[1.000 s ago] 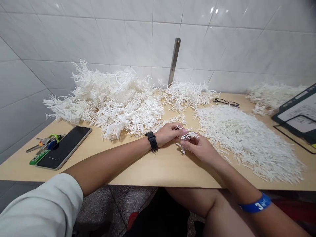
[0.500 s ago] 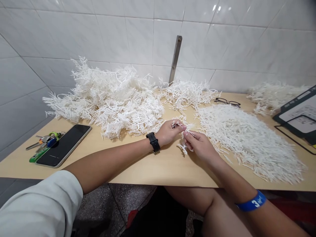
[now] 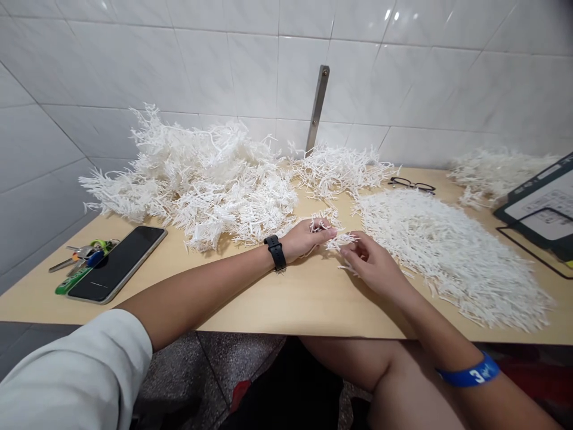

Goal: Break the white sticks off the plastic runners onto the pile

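Note:
My left hand (image 3: 311,237), with a black watch on its wrist, is closed around a small tuft of white branching plastic strands (image 3: 339,240). The tuft sticks out to the right from between thumb and fingers. My right hand (image 3: 369,261) is at the tuft's right end, its thumb and forefinger pinched on the strand tips. Just behind the hands lie more loose strands (image 3: 330,214). To the left rises a tall tangled heap of branched white strands (image 3: 215,173). On the right spreads a flatter pile of short separate white pieces (image 3: 447,257).
A phone (image 3: 119,263) and keys (image 3: 80,257) lie at the table's left. Eyeglasses (image 3: 412,185) rest behind the flat pile. A dark framed board (image 3: 541,206) stands at the far right. A metal bar (image 3: 317,110) rises against the tiled wall (image 3: 250,65).
My right hand has moved a little to the right, away from my left hand, and more of the tuft now shows between them. My left hand has barely moved.

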Demonstrator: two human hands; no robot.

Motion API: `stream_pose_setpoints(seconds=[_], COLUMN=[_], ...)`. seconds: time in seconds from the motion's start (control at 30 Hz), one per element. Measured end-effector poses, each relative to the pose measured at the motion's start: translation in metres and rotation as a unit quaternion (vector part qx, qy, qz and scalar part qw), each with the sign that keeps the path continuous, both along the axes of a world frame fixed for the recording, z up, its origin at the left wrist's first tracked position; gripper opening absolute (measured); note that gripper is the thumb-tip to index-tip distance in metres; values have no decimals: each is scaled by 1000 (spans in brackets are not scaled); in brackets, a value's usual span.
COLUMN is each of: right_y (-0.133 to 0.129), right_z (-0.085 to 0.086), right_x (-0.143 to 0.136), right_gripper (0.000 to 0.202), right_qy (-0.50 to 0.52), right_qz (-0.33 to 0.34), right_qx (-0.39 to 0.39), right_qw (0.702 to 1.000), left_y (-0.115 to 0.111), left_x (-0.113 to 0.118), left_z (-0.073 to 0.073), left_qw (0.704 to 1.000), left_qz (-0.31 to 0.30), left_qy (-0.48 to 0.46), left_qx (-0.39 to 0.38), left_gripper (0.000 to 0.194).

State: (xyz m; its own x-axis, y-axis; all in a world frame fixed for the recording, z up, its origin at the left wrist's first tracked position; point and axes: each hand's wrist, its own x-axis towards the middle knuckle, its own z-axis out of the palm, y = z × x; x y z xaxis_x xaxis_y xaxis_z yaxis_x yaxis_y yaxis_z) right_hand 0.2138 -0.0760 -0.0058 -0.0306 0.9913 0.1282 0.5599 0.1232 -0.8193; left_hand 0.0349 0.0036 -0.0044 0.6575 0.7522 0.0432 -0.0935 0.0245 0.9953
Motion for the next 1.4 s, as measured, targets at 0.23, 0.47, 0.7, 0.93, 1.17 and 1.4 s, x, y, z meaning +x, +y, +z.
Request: stream_pose_setpoints(seconds=[0.23,0.47,0.7,0.93,1.17,1.4], right_y=[-1,0,2,1,-7,-17], right_z=[-1,-3,5,9,6,16], right_x=[-7,-22,-31,-37,-30,-30], right_gripper=[26,24,35,42,41,31], right_qy=[115,313,305,264,190,62], right_qz=[65,65,61,92,91,79], right_qx=[-9,-42,-75,-76,-54,8], right_qw=[991,947,947,957,976,995], left_y=[3,3,-1,-2,3,-1], left_x=[3,3,5,7,6,5], left_z=[-3,-2,0,-3,-7,-8], left_qw=[989,971,967,970,986,994], left_qz=[-56,-91,-103,-82,37,105], left_qy=[-97,-136,-154,-149,-111,-1], left_qx=[-94,-177,-174,-172,-122,-5], left_gripper=[45,43,42,39,36,35])
